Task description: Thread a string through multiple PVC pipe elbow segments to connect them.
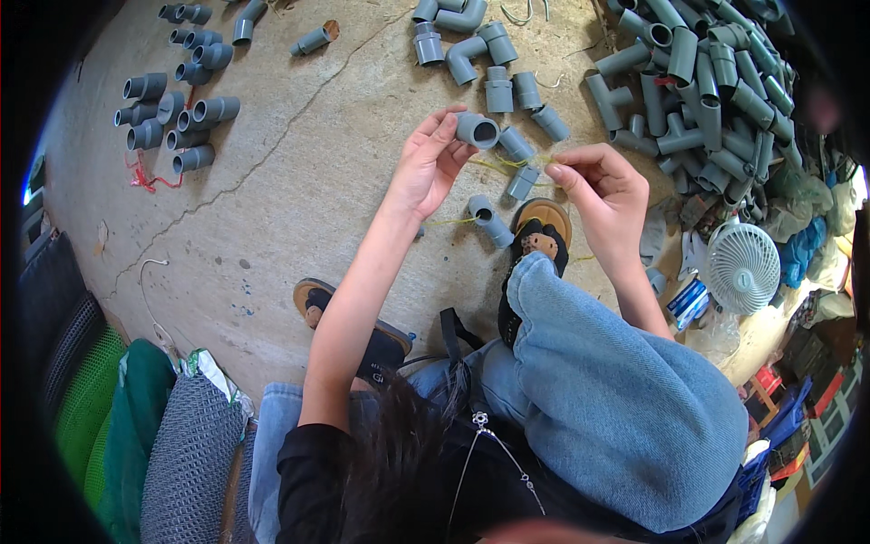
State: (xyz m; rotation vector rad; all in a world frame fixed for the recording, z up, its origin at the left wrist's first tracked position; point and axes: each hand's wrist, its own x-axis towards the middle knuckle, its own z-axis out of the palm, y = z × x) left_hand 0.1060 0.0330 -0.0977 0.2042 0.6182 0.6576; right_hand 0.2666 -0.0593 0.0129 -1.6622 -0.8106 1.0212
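Observation:
My left hand [426, 163] grips a grey plastic pipe fitting [477, 131], its open end turned toward me. To its right, my right hand [607, 195] pinches thin yellow-green string [494, 167] between thumb and forefinger. That string runs leftward below the held fitting and past other grey fittings on the floor. Just under my hands lie a short grey coupling [523, 182], another fitting [516, 144] and a grey elbow [490, 222] near my sandal [544, 215]. Whether the string passes through any of these pieces I cannot tell.
A large heap of grey pipe fittings [707, 91] fills the far right. Several more fittings [186, 122] sit in groups at the left, with red string [145, 172] beside them. A white fan [743, 267] stands at right. Rolls of mesh [190, 444] lie at lower left.

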